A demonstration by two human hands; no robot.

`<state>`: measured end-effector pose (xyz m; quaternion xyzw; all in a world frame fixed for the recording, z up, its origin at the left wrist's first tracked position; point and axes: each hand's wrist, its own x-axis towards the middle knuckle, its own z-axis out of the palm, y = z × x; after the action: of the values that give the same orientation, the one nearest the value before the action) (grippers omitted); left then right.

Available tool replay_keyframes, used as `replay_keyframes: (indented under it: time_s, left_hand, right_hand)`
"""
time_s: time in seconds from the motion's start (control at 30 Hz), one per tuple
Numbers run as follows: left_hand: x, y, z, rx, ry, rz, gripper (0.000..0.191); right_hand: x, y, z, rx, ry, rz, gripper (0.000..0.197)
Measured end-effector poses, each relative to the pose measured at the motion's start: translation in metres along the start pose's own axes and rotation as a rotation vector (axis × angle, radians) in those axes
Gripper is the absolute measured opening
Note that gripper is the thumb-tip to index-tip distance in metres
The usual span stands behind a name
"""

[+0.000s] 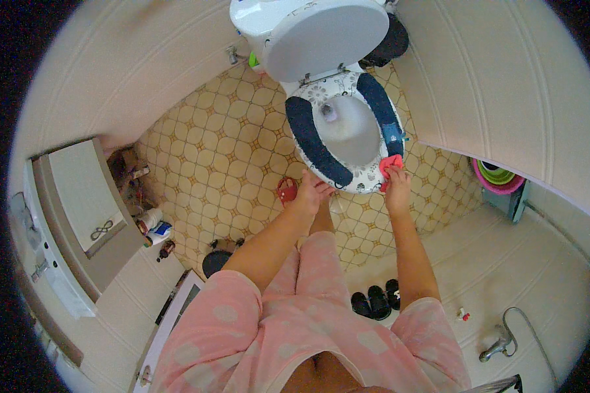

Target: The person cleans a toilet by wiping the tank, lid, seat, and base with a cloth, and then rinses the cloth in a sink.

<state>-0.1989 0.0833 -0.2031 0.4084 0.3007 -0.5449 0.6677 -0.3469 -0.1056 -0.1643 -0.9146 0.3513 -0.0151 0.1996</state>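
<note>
A patterned toilet seat (361,185) with dark blue fabric pads (309,135) lies down over the toilet bowl (349,127). Above it the toilet lid (327,42) stands raised against the tank. My right hand (398,184) grips a pink cloth (390,166), which touches the front right part of the seat, just below the right pad. My left hand (314,189) is beside the front left edge of the seat, fingers apart and no object visible in it. Whether its fingertips touch the seat is hard to tell.
At left stand a washbasin cabinet (86,196) and several bottles (160,233). A red slipper (287,190) is on the tiled floor (231,132). Several black slippers (377,300) lie near the bottom. Nested basins (496,177) sit at right; a shower mixer tap (496,348) is lower right.
</note>
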Motion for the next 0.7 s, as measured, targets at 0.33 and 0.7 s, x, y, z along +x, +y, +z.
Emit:
replay_keyframes:
  time_s: [0.33, 0.7]
  left_hand:
    - [0.007, -0.002, -0.005, -0.028, 0.085, -0.035, 0.055]
    - [0.001, 0.001, 0.005, -0.006, 0.109, -0.064, 0.052]
  right_hand:
    - [-0.03, -0.053, 0.005, 0.045, -0.047, -0.155, 0.032]
    - [-0.002, -0.022, 0.006, 0.078, -0.039, -0.112, 0.034]
